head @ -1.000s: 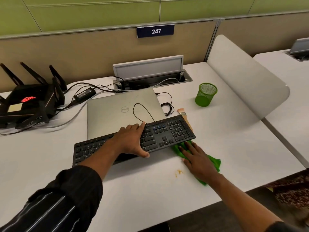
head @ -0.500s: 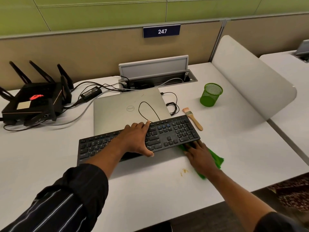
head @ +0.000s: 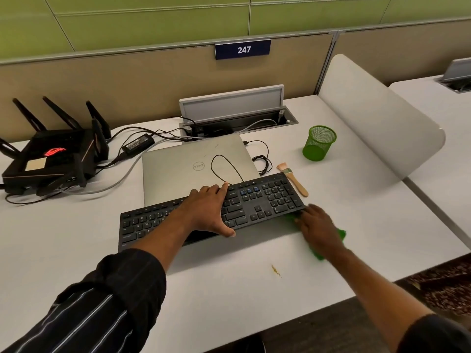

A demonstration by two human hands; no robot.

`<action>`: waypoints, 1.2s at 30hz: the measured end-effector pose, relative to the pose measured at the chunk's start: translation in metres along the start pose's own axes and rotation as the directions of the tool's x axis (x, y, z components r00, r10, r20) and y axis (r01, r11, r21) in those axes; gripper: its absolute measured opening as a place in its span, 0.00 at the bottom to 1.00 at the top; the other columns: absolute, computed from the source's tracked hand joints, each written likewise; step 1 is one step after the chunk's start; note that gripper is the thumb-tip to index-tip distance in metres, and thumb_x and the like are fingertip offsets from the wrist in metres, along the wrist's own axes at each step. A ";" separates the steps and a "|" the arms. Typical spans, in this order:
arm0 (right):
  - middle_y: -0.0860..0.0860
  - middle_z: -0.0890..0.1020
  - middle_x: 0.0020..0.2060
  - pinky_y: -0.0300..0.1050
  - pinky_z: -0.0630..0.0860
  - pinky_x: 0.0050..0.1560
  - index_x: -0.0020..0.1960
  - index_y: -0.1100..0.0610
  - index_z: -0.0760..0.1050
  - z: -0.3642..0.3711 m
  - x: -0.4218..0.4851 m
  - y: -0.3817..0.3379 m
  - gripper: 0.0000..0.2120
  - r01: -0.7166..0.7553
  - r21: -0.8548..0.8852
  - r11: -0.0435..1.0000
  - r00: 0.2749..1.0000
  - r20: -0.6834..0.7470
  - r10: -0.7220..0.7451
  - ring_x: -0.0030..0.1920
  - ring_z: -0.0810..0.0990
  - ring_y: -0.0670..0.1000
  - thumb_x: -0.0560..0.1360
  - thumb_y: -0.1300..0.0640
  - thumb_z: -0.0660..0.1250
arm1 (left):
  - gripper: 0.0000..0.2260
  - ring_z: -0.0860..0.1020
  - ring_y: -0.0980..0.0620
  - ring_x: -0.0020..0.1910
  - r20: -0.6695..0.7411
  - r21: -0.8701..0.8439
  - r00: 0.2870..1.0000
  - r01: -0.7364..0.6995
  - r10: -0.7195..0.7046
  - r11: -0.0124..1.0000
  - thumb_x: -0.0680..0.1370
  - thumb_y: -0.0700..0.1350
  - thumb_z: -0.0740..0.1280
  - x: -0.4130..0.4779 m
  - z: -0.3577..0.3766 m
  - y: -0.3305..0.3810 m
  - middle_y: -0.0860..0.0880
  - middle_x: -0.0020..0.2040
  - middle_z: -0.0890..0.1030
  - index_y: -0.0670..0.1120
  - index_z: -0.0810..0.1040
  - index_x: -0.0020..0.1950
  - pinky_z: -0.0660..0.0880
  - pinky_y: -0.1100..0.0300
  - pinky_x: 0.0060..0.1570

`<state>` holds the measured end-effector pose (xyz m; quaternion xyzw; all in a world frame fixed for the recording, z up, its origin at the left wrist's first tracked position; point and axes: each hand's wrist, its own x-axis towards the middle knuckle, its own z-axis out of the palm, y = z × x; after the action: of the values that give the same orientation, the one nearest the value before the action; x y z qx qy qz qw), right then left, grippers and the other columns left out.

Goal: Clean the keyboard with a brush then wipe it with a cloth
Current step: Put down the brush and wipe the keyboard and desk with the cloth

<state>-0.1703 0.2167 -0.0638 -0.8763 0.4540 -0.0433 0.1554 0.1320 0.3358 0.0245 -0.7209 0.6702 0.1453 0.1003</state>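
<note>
At the desk (head: 356,212) numbered 247, a person's left hand (head: 206,210) grips a black keyboard (head: 262,202). Its fingers (head: 216,191) lie close together across the keys to the far edge, and the thumb is hooked on the near edge. The keyboard lies partly on a closed silver laptop (head: 183,166), with a dark gap showing under its near edge.

The right hand (head: 318,230) presses flat on a green cloth (head: 340,236) on the desk. A second ago it lay further back, against the keyboard's near edge. It has since slid forward with the cloth to the keyboard's right front corner. The keyboard's right end, which then overlapped the wooden brush (head: 295,180), now leaves the brush in full view just beside it. The left hand's grip is unchanged.

Motion blur smears the right hand's fingers, so whether they or the cloth touch the keyboard cannot be told. The hand covers most of the cloth, leaving a strip by the corner and a fold beyond the wrist. The left forearm hides the middle keys.

A green mesh cup (head: 318,143) stands beyond the brush. A small yellowish stain (head: 275,270) marks the desk near the front edge. A black router (head: 51,159) at far left is cut off by the frame.
</note>
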 end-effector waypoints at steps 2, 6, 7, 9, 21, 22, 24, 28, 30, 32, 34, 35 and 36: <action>0.49 0.60 0.78 0.59 0.55 0.75 0.75 0.41 0.65 0.001 0.002 0.022 0.21 -0.083 -0.095 0.992 0.988 0.119 0.095 0.77 0.57 0.60 0.83 0.43 0.50 | 0.61 0.63 0.43 0.75 -0.002 0.003 1.000 0.001 -0.001 1.000 0.65 0.75 0.70 -0.003 0.001 -0.001 0.44 0.79 0.61 0.45 0.42 0.83 0.64 0.46 0.72; 0.51 0.58 0.79 0.61 0.59 0.73 0.76 0.36 0.60 0.019 -0.016 0.009 0.31 -0.135 -0.159 0.978 0.979 0.132 0.156 0.76 0.59 0.61 0.76 0.33 0.38 | 0.61 0.64 0.43 0.74 -0.007 0.005 1.000 0.002 -0.002 1.000 0.65 0.75 0.70 -0.007 0.005 -0.004 0.44 0.79 0.62 0.46 0.42 0.83 0.64 0.46 0.71; 0.52 0.60 0.78 0.62 0.61 0.71 0.75 0.36 0.62 0.024 -0.023 -0.004 0.32 -0.124 -0.164 0.979 0.982 0.119 0.144 0.75 0.62 0.62 0.75 0.34 0.38 | 0.61 0.64 0.43 0.74 -0.005 0.000 1.000 0.003 -0.003 1.000 0.65 0.75 0.70 -0.008 0.005 -0.005 0.44 0.79 0.62 0.46 0.42 0.83 0.64 0.46 0.71; 0.52 0.63 0.77 0.63 0.63 0.70 0.74 0.37 0.64 0.033 -0.039 -0.029 0.30 -0.087 -0.166 0.982 0.984 0.137 0.111 0.73 0.64 0.62 0.76 0.35 0.40 | 0.61 0.64 0.43 0.74 -0.008 -0.006 1.000 0.004 -0.004 1.000 0.65 0.75 0.70 -0.010 0.005 -0.006 0.44 0.79 0.62 0.45 0.42 0.83 0.64 0.46 0.71; 0.52 0.62 0.77 0.58 0.65 0.64 0.72 0.41 0.69 0.023 -0.012 -0.032 0.21 -0.241 -0.124 0.963 0.970 0.013 0.244 0.68 0.64 0.60 0.82 0.43 0.51 | 0.61 0.63 0.42 0.75 -0.012 -0.003 1.000 0.009 -0.009 1.000 0.65 0.75 0.70 -0.024 0.003 -0.013 0.44 0.79 0.61 0.45 0.42 0.83 0.63 0.45 0.72; 0.52 0.61 0.77 0.58 0.64 0.64 0.73 0.40 0.68 0.022 -0.007 -0.030 0.20 -0.261 -0.134 0.956 0.963 0.031 0.268 0.68 0.63 0.60 0.82 0.43 0.52 | 0.61 0.63 0.42 0.75 -0.008 -0.003 1.000 0.011 -0.011 1.000 0.65 0.75 0.70 -0.026 0.003 -0.014 0.44 0.79 0.61 0.45 0.42 0.83 0.63 0.45 0.72; 0.52 0.63 0.75 0.58 0.65 0.64 0.71 0.40 0.69 0.025 -0.003 -0.038 0.19 -0.235 -0.137 0.962 0.968 0.054 0.244 0.67 0.63 0.59 0.82 0.44 0.53 | 0.61 0.63 0.42 0.75 -0.006 -0.004 1.000 0.015 -0.016 1.000 0.65 0.75 0.71 -0.030 0.005 -0.017 0.44 0.79 0.61 0.45 0.42 0.83 0.63 0.45 0.72; 0.51 0.69 0.70 0.57 0.66 0.62 0.70 0.41 0.71 0.040 -0.015 -0.086 0.20 -0.051 -0.123 0.991 0.992 0.108 0.065 0.65 0.65 0.60 0.80 0.47 0.54 | 0.61 0.63 0.42 0.75 -0.001 -0.008 1.000 0.020 -0.020 1.000 0.65 0.75 0.71 -0.036 0.009 -0.021 0.43 0.79 0.61 0.45 0.42 0.83 0.64 0.45 0.72; 0.52 0.69 0.69 0.56 0.66 0.62 0.69 0.41 0.71 0.047 -0.028 -0.118 0.19 0.047 -0.148 0.988 0.989 0.149 -0.024 0.64 0.66 0.60 0.81 0.44 0.53 | 0.61 0.63 0.42 0.75 -0.002 -0.011 1.000 0.022 -0.022 1.000 0.65 0.75 0.71 -0.036 0.008 -0.023 0.43 0.79 0.60 0.45 0.42 0.83 0.63 0.45 0.72; 0.53 0.70 0.68 0.54 0.64 0.61 0.66 0.44 0.75 0.055 -0.040 -0.145 0.18 0.129 -0.145 0.981 0.975 0.201 -0.098 0.63 0.67 0.60 0.81 0.43 0.54 | 0.62 0.63 0.42 0.75 -0.004 -0.016 1.000 0.020 -0.020 1.000 0.65 0.75 0.71 -0.037 0.007 -0.023 0.43 0.80 0.60 0.45 0.42 0.83 0.62 0.45 0.72; 0.54 0.73 0.67 0.54 0.63 0.61 0.65 0.46 0.76 0.058 -0.047 -0.159 0.18 0.174 -0.117 0.978 0.961 0.237 -0.143 0.63 0.67 0.60 0.82 0.42 0.54 | 0.62 0.63 0.42 0.75 -0.015 -0.015 1.000 0.015 -0.015 1.000 0.64 0.75 0.71 -0.037 0.006 -0.023 0.43 0.79 0.61 0.45 0.42 0.83 0.62 0.44 0.73; 0.54 0.75 0.64 0.54 0.64 0.61 0.64 0.46 0.76 0.055 -0.047 -0.161 0.18 0.175 -0.102 0.979 0.961 0.235 -0.148 0.62 0.69 0.60 0.82 0.43 0.54 | 0.62 0.63 0.42 0.75 -0.021 -0.013 1.000 0.010 -0.011 1.000 0.64 0.75 0.71 -0.038 0.005 -0.023 0.43 0.79 0.62 0.45 0.43 0.83 0.62 0.44 0.73; 0.54 0.78 0.59 0.53 0.65 0.61 0.61 0.48 0.78 0.050 -0.044 -0.161 0.17 0.156 -0.084 0.984 0.966 0.219 -0.135 0.60 0.71 0.59 0.82 0.44 0.55 | 0.62 0.63 0.42 0.75 -0.026 -0.010 1.000 0.006 -0.007 1.000 0.64 0.75 0.71 -0.039 0.004 -0.023 0.43 0.79 0.62 0.45 0.43 0.83 0.62 0.44 0.73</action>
<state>-0.0595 0.3504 -0.0582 -0.9136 0.3707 0.0621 0.1550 0.1523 0.3753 0.0327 -0.7253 0.6684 0.1389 0.0886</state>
